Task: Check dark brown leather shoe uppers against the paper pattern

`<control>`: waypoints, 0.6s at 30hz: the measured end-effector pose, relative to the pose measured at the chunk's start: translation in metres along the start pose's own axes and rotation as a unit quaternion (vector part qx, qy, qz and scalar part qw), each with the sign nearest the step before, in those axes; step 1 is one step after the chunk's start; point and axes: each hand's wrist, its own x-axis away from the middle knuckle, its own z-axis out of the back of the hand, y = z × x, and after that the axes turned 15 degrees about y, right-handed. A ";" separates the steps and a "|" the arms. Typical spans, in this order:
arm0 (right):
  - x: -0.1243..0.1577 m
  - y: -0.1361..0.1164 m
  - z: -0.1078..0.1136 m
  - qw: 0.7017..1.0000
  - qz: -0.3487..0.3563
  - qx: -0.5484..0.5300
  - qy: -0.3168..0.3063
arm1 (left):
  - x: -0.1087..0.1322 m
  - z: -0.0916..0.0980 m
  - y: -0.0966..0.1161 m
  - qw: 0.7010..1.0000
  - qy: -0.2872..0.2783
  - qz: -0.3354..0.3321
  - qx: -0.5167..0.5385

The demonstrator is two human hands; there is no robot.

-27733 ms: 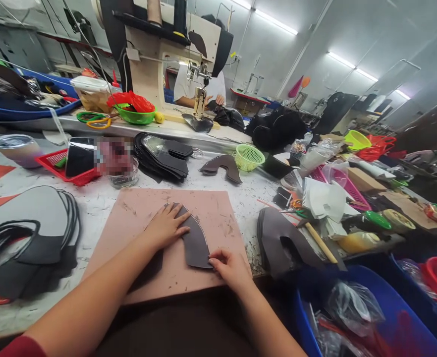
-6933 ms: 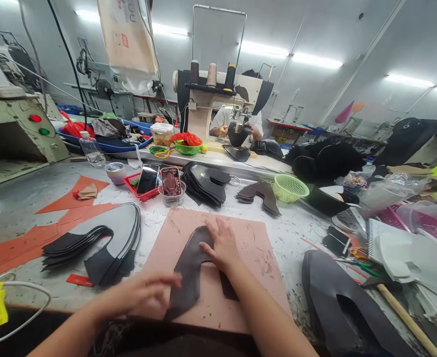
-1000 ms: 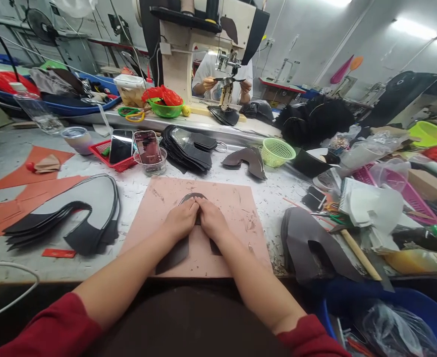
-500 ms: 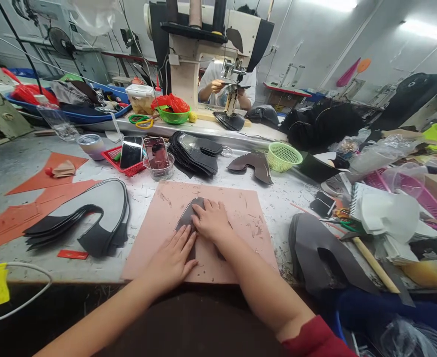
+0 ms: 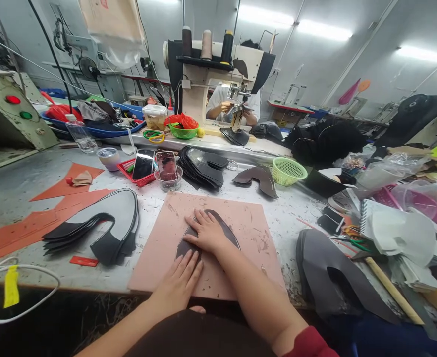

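A dark grey curved shoe-upper piece point(image 5: 184, 246) lies flat on a pink board point(image 5: 151, 258) in front of me. My right hand point(image 5: 208, 232) rests on it palm down, fingers spread, covering its middle. Its rounded far end and right edge show beyond that hand. My left hand point(image 5: 179, 277) lies flat at the near left end of the piece, fingers stretched out and fingertips at its edge. Neither hand is gripping anything, and the part of the piece under them is hidden.
Stacked upper pieces lie left point(image 5: 124, 228), behind point(image 5: 203, 166) and right point(image 5: 326, 267) of the board. A wooden-handled tool point(image 5: 393, 290) lies at the right. Beyond are phones point(image 5: 167, 166), a green basket point(image 5: 288, 171) and a sewing machine point(image 5: 196, 82) with a person behind it.
The view has tilted up slightly. My left hand has slid back toward the near edge of the board. More of the upper piece now shows to the right of my right hand.
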 end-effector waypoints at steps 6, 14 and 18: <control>-0.013 0.001 -0.009 0.997 -0.070 0.010 0.032 | 0.012 -0.013 -0.009 0.995 0.063 -0.065 -0.029; -0.021 0.021 0.012 0.950 -0.260 0.046 0.165 | 0.046 0.013 0.000 0.972 0.056 0.055 0.221; 0.018 0.029 0.031 0.951 -0.259 0.027 0.167 | 0.047 0.063 -0.057 0.877 0.047 0.222 0.423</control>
